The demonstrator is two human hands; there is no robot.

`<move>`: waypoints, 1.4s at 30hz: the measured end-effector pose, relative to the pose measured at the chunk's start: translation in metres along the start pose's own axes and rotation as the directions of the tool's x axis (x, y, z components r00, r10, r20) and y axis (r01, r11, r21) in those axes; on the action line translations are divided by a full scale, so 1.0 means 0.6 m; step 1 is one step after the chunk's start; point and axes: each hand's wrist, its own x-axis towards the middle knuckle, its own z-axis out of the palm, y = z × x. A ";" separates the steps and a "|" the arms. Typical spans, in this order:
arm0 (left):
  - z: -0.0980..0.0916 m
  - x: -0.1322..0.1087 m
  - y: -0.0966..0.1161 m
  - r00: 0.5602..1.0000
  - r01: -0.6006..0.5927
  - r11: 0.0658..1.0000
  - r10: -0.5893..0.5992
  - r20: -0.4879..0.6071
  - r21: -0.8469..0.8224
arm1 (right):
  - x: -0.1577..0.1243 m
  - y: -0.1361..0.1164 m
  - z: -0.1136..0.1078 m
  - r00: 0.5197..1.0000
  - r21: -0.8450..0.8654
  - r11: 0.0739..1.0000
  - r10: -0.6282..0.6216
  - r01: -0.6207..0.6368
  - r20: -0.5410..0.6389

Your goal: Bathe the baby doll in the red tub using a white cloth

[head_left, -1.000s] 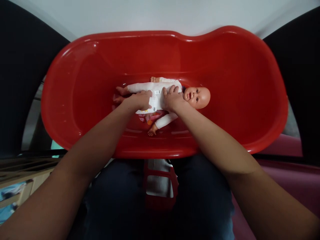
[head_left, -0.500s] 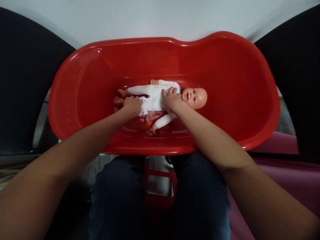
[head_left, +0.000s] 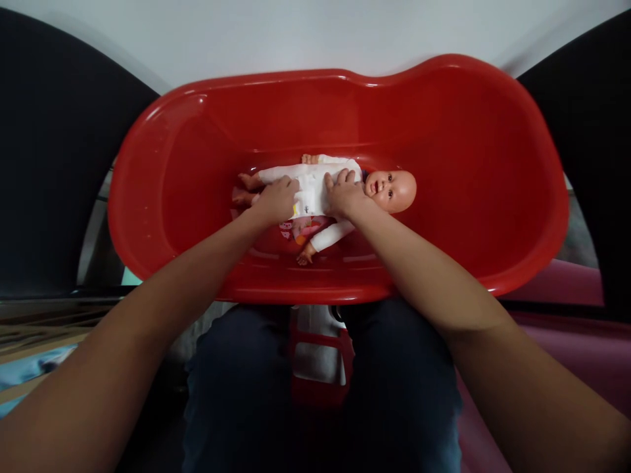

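- Tan slatted surface (head_left: 34,335) at the far left, a pale blue cloth (head_left: 29,371) lying on it; both sit low in the view, beyond the left forearm.
- Red glossy plastic baby bathtub (head_left: 148,125), long and waisted, spans most of the view; it rests over a red plastic stand (head_left: 320,368), between dark denim knees (head_left: 236,394).
- Left hand (head_left: 279,200) lies across the doll's hips, fingers close together and narrow; whether they pinch the cloth, I cannot tell.
- Bald vinyl baby doll (head_left: 392,190) lies on its back in the middle of the tub floor, head to the right, feet to the left, on a pink printed cloth (head_left: 303,230); its white long-sleeved bodysuit (head_left: 313,190) looks smooth under the palms.
- Right hand (head_left: 345,194) sits open on the doll's chest, fingers spread wide, just below the chin; flat, even pressure like this seems the gentle way to steady a doll.
- Mauve-pink padded surface (head_left: 557,286) fills the lower right, beyond the tub's rim.
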 end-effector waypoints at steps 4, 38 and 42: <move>0.032 -0.009 -0.003 1.000 -0.015 1.000 0.015 0.021 -0.018 | 0.007 0.004 0.008 1.000 0.004 1.000 -0.011 0.011 -0.020; 0.005 0.016 -0.063 0.970 0.137 0.971 -0.171 0.174 0.194 | 0.000 -0.001 -0.003 1.000 0.035 0.999 0.015 -0.016 0.023; -0.015 0.011 -0.094 0.940 0.250 0.941 -0.292 0.178 0.226 | 0.005 0.001 0.002 1.000 0.034 0.999 0.005 -0.005 -0.005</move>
